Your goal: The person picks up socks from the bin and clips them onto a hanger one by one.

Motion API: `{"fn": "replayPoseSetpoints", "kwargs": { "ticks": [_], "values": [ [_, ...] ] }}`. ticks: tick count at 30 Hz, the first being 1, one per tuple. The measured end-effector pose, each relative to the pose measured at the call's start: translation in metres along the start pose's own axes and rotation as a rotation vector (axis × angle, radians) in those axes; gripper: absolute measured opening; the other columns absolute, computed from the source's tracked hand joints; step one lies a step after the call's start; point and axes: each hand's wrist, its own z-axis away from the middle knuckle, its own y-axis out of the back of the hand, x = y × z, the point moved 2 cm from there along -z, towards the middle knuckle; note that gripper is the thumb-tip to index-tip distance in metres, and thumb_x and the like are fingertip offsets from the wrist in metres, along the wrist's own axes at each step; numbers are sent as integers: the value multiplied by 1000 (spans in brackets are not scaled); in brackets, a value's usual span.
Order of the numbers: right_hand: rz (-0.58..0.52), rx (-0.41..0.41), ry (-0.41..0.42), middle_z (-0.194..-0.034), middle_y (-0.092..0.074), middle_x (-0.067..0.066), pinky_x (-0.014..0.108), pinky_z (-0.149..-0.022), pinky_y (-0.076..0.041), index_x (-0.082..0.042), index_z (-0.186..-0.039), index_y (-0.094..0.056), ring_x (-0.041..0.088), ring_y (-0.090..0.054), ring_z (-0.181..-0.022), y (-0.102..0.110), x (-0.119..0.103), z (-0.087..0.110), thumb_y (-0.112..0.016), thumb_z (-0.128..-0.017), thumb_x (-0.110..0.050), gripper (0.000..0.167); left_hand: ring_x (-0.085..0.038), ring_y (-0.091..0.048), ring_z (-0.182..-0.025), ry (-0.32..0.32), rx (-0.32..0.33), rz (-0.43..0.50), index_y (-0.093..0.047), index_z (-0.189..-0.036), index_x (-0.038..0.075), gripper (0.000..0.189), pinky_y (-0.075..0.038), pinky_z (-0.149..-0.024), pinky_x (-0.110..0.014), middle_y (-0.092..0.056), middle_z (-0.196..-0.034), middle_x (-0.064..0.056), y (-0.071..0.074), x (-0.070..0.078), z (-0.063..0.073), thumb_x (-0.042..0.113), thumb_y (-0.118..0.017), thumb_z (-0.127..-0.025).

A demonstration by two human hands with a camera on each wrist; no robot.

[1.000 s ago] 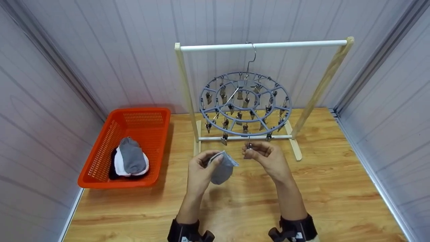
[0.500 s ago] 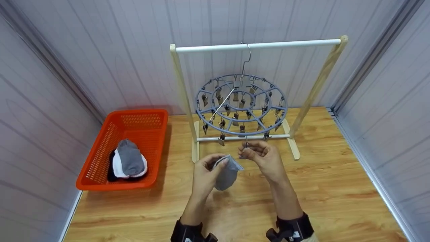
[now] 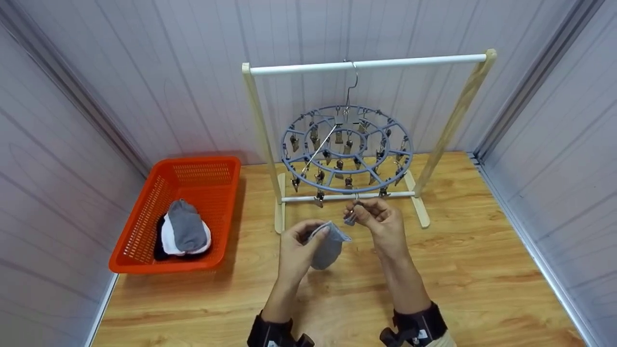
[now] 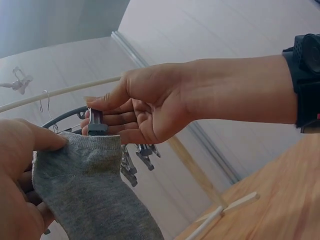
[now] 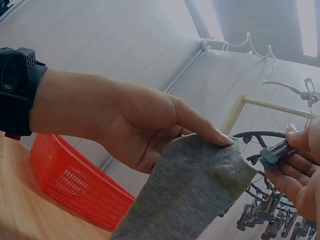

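My left hand [image 3: 298,246] pinches a light grey sock [image 3: 327,251] at its cuff, thumb on the near side, and the toe hangs down. To its right, my right hand [image 3: 388,225] pinches a metal clip [image 5: 275,153] between thumb and fingers. This clip is on the near rim of a round grey-blue clip hanger [image 3: 308,176]. In the left wrist view, the clip's grey tip [image 4: 97,129] is right at the sock's top edge [image 4: 102,145]. In the head view a small gap shows between sock and clip.
The hanger hooks over the white bar [image 3: 299,69] of a wooden-legged rack [image 3: 446,135], with several other clips dangling. An orange basket [image 3: 226,207] on the left holds a grey sock [image 3: 187,226] over white and black fabric. Panel walls enclose the wooden surface [image 3: 482,279].
The left hand has moved right with the sock, nearer the right hand. The clip in the right hand has tilted, its grey tip now more visible. The head view has shifted slightly.
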Motion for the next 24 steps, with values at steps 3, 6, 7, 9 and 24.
{"fn": "replayPoseSetpoints", "kwargs": {
  "ticks": [3, 6, 7, 9, 24],
  "values": [
    [-52, -25, 3, -102, -79, 16, 37, -83, -63, 0, -104, -72, 25, -79, -92, -1, 2, 0, -70, -100, 1, 5, -22, -73, -95, -7, 4, 1, -78, -108, 0, 15, -57, -85, -33, -79, -102, -10, -2, 0, 0, 8, -80, -95],
    [-89, -50, 6, -102, -79, 17, 38, -85, -62, -4, -101, -71, 25, -79, -93, -4, 3, 0, -71, -100, 0, 5, -21, -74, -93, -10, 16, 12, -79, -107, -1, 15, -57, -84, -32, -79, -101, -12, -3, -1, 0, 7, -81, -94],
    [-89, -52, 8, -102, -79, 18, 38, -85, -62, -3, -101, -71, 24, -79, -93, -5, 4, 0, -72, -99, 0, 3, -21, -74, -92, -8, 21, 14, -79, -106, -1, 15, -58, -84, -31, -79, -100, -12, -4, -1, 0, 7, -81, -94],
    [-74, -52, 5, -101, -79, 16, 38, -85, -62, -3, -100, -71, 23, -78, -92, -7, 4, 0, -72, -99, 0, 3, -20, -74, -90, -3, 31, 21, -79, -105, -3, 15, -58, -82, -30, -79, -99, -13, -5, -1, -1, 6, -81, -93],
    [-40, -34, 4, -98, -79, 16, 37, -83, -63, -6, -99, -74, 22, -79, -90, -10, 6, 1, -72, -98, 2, 8, -19, -75, -85, -32, 44, 54, -80, -102, -3, 11, -59, -77, -28, -79, -96, -15, -11, -2, -1, 3, -82, -92]
  ]
}}
